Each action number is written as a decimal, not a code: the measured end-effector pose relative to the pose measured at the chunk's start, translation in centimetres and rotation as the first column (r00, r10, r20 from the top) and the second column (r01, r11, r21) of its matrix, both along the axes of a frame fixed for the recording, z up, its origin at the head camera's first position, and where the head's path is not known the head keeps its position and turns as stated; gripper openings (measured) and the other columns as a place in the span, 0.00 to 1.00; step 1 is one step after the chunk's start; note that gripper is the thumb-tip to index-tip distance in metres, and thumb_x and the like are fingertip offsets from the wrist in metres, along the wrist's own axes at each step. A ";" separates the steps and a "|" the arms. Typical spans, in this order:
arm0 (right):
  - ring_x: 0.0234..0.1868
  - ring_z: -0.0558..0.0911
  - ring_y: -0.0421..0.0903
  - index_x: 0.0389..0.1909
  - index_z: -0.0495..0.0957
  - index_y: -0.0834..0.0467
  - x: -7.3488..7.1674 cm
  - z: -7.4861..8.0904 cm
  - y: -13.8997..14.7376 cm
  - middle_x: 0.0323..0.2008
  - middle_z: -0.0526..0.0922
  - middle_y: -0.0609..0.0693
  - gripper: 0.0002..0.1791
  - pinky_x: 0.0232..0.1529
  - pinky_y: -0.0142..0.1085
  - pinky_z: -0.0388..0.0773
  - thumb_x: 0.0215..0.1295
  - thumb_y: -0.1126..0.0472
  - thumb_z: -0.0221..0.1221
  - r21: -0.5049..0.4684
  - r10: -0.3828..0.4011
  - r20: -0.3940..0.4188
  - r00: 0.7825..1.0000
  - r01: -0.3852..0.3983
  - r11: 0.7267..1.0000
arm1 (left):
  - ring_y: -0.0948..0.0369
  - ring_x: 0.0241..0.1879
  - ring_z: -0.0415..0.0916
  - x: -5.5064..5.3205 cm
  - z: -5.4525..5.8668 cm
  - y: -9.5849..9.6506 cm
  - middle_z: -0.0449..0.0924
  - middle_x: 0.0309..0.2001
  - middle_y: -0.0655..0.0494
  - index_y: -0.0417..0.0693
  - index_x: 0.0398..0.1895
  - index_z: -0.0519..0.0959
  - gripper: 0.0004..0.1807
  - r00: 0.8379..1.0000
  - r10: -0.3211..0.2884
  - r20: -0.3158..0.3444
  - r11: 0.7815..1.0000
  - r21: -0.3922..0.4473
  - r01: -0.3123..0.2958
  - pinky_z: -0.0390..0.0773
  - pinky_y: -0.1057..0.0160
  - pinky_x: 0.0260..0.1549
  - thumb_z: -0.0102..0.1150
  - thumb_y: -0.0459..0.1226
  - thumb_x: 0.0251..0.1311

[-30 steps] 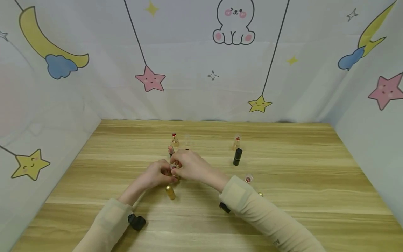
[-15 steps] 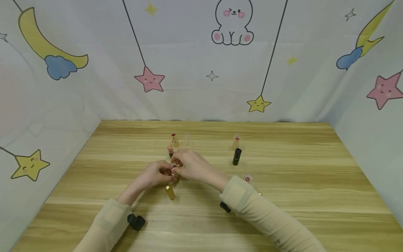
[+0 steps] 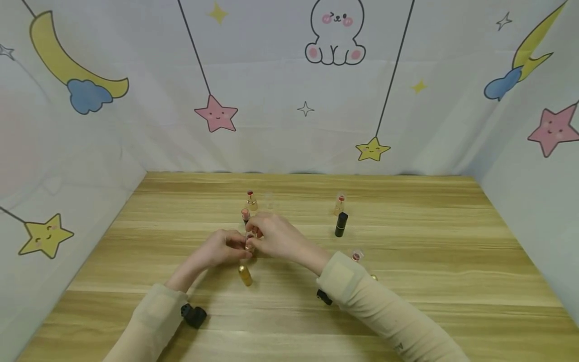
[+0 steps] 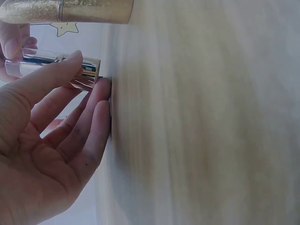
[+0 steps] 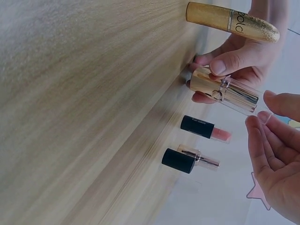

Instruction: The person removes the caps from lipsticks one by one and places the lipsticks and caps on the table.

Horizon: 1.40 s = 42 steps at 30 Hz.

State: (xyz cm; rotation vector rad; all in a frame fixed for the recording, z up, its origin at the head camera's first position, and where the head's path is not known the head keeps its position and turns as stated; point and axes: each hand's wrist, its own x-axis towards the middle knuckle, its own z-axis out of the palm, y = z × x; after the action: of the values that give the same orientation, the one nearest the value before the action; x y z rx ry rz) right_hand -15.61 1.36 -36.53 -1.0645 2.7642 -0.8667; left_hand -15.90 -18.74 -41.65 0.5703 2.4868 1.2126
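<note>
Near the middle left of the table in the head view, a gold lipstick with a clear cap (image 5: 206, 84) stands upright between both hands. My left hand (image 3: 226, 247) holds its gold base, thumb on one side and fingers on the other. From above, my right hand (image 3: 276, 236) pinches the top of the clear cap, as the right wrist view shows at the fingertips (image 5: 265, 117). Closest to the hands stands a closed gold lipstick tube (image 3: 245, 275). Just behind them is a peach lipstick (image 5: 206, 128) in a black base. My right hand partly hides this group in the head view.
A dark red lipstick (image 3: 251, 200) and a clear cap (image 3: 269, 201) stand farther back. A black cap (image 5: 178, 160) is near the peach lipstick. To the right are a capped red lipstick (image 3: 340, 205), a black lipstick tube (image 3: 341, 224) and another clear-capped lipstick (image 3: 356, 256).
My left hand has shifted very slightly left, its fingers a little straighter. My right hand stays at the top of the lipstick; the other things have not moved.
</note>
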 end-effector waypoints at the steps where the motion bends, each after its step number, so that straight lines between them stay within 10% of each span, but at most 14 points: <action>1: 0.38 0.81 0.43 0.42 0.80 0.58 0.0 0.0 0.0 0.36 0.82 0.48 0.10 0.35 0.24 0.73 0.61 0.59 0.64 -0.001 0.000 -0.002 1.000 0.000 1.000 | 0.63 0.40 0.77 0.0 0.0 0.0 0.85 0.41 0.48 0.42 0.39 0.85 0.11 1.000 -0.005 -0.001 1.000 0.004 0.005 0.76 0.63 0.43 0.68 0.36 0.54; 21: 0.39 0.81 0.41 0.45 0.79 0.58 0.1 0.4 1.5 0.40 0.83 0.50 0.11 0.42 0.29 0.78 0.63 0.60 0.62 -0.187 -0.075 0.078 0.994 0.088 0.978 | 0.64 0.44 0.81 -0.1 1.4 -2.0 0.83 0.47 0.45 0.44 0.50 0.82 0.19 0.994 0.080 -0.075 0.992 0.107 -0.072 0.79 0.70 0.42 0.67 0.41 0.56; 42: 0.37 0.82 0.41 0.48 0.81 0.58 0.2 -0.3 2.4 0.38 0.86 0.50 0.14 0.42 0.32 0.81 0.61 0.63 0.63 -0.431 -0.107 0.128 0.986 0.153 0.889 | 0.68 0.40 0.81 0.8 3.7 -2.3 0.82 0.48 0.44 0.43 0.51 0.81 0.19 0.987 0.159 -0.022 0.966 0.210 -0.151 0.81 0.65 0.40 0.65 0.42 0.58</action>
State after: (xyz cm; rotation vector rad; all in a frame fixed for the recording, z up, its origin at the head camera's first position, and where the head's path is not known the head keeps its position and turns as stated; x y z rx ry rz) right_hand -15.42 3.78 -36.83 -0.8516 2.6411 -1.5754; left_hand -15.13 -21.04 -37.99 0.4596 2.4924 1.5485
